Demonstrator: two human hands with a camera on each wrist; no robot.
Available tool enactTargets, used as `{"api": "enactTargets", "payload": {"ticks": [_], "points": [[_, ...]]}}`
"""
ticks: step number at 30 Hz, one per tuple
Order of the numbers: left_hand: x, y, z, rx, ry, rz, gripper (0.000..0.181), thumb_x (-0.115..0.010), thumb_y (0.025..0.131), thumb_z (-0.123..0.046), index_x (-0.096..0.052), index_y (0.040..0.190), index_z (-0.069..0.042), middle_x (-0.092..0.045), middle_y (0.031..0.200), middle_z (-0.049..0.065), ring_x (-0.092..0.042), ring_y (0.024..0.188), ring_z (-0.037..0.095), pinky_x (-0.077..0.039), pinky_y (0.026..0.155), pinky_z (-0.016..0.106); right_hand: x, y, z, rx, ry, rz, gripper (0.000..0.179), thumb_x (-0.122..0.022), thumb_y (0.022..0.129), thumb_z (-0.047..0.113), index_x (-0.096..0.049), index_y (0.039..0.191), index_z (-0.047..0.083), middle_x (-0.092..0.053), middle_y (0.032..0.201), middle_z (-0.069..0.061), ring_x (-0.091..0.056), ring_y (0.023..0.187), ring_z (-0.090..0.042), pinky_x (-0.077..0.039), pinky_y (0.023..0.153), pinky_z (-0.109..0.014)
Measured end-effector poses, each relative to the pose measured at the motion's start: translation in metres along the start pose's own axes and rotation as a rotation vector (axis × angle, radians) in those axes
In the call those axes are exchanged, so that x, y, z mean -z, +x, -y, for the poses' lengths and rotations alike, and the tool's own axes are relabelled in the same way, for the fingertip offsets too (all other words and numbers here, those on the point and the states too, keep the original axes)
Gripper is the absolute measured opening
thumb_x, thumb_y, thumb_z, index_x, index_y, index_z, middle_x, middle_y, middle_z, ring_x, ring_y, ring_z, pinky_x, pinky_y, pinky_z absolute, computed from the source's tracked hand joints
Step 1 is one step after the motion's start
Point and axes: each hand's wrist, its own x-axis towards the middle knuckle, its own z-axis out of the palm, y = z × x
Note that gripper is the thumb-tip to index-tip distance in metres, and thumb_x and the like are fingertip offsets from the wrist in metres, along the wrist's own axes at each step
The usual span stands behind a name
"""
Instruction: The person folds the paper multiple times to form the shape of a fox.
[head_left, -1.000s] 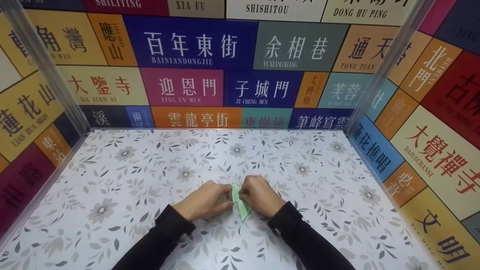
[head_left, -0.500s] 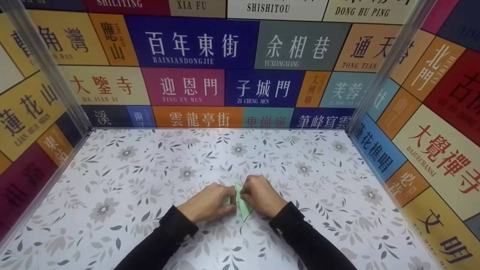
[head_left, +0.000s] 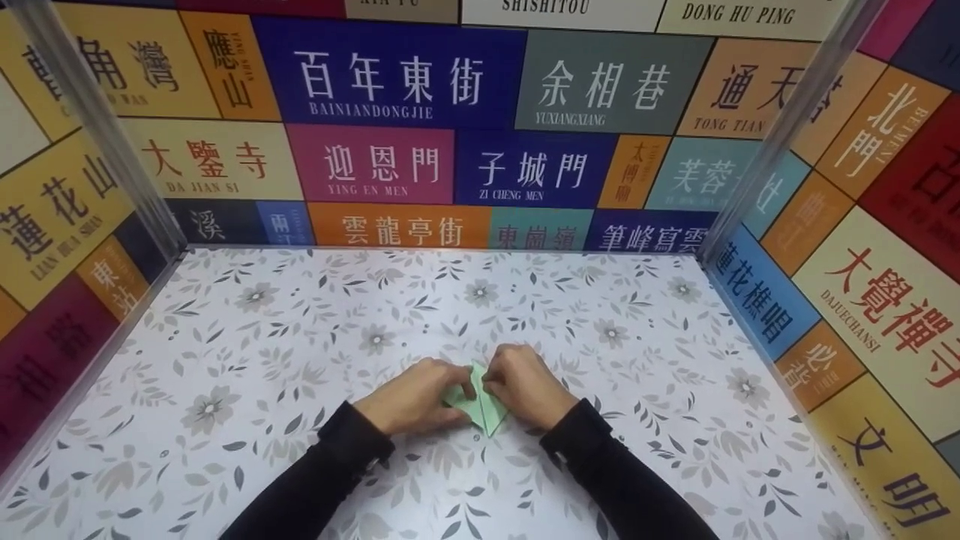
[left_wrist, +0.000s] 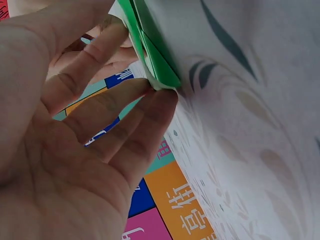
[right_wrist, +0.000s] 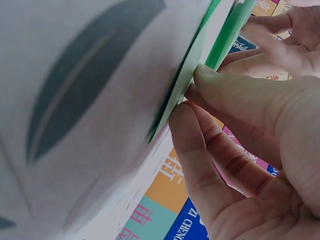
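A small piece of light green folded paper (head_left: 489, 416) lies on the patterned tabletop between the two hands, with a crease down its middle and a point toward the person. My left hand (head_left: 420, 397) touches its left part, thumb and forefinger apart with green showing between them. In the left wrist view, fairly straight fingertips (left_wrist: 167, 97) meet the paper's edge. My right hand (head_left: 529, 390) pinches the right part near the crease. The right wrist view has the thumb and fingertips (right_wrist: 185, 117) at the paper's edge, close over the table.
The white tabletop (head_left: 322, 300) carries a grey leaf and flower print. Upright panels of coloured name signs (head_left: 390, 75) border it at the back and both sides. Clear strips (head_left: 787, 127) run up the corners.
The paper's left part, mostly hidden and narrow before, now spreads wider to the left. The left hand's thumb and forefinger have parted; the right hand stays nearly still. The head view has tilted slightly.
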Motion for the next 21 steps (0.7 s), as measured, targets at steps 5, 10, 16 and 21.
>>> {"api": "enactTargets", "payload": {"ticks": [5, 10, 16, 21], "points": [[0.002, 0.000, 0.004, -0.002, 0.035, -0.009, 0.024, -0.088, 0.100, -0.008, -0.086, 0.123, -0.003, -0.082, 0.143, 0.022, -0.082, 0.129, 0.039, -0.065, 0.116, 0.053, 0.001, 0.001, 0.001, -0.018, -0.002, 0.017, 0.011, -0.091, 0.087, -0.005, -0.091, 0.094, 0.004, -0.080, 0.088, -0.010, -0.077, 0.084, -0.028, -0.067, 0.080, -0.042], [0.002, -0.001, 0.006, -0.002, 0.060, -0.028, 0.022, -0.085, 0.100, -0.001, -0.087, 0.121, -0.002, -0.078, 0.150, 0.024, -0.078, 0.137, 0.042, -0.061, 0.122, 0.054, 0.001, 0.001, 0.000, -0.026, -0.007, 0.020, 0.011, -0.092, 0.087, -0.005, -0.091, 0.093, 0.004, -0.080, 0.089, -0.010, -0.078, 0.085, -0.030, -0.067, 0.080, -0.043], [0.000, -0.001, 0.009, -0.014, 0.063, -0.036, 0.021, -0.084, 0.099, 0.002, -0.088, 0.119, -0.002, -0.079, 0.148, 0.025, -0.078, 0.138, 0.043, -0.061, 0.123, 0.056, 0.001, 0.001, 0.000, -0.022, 0.011, 0.020, 0.011, -0.091, 0.087, -0.006, -0.090, 0.094, 0.003, -0.081, 0.089, -0.011, -0.078, 0.085, -0.030, -0.068, 0.082, -0.044], [-0.001, 0.000, 0.011, -0.038, 0.068, -0.041, 0.021, -0.083, 0.099, 0.002, -0.088, 0.119, -0.004, -0.084, 0.140, 0.020, -0.080, 0.135, 0.040, -0.061, 0.122, 0.056, 0.001, 0.001, -0.001, -0.018, 0.021, 0.015, 0.012, -0.091, 0.087, -0.006, -0.091, 0.094, 0.003, -0.081, 0.089, -0.011, -0.078, 0.084, -0.029, -0.068, 0.081, -0.042]]}}
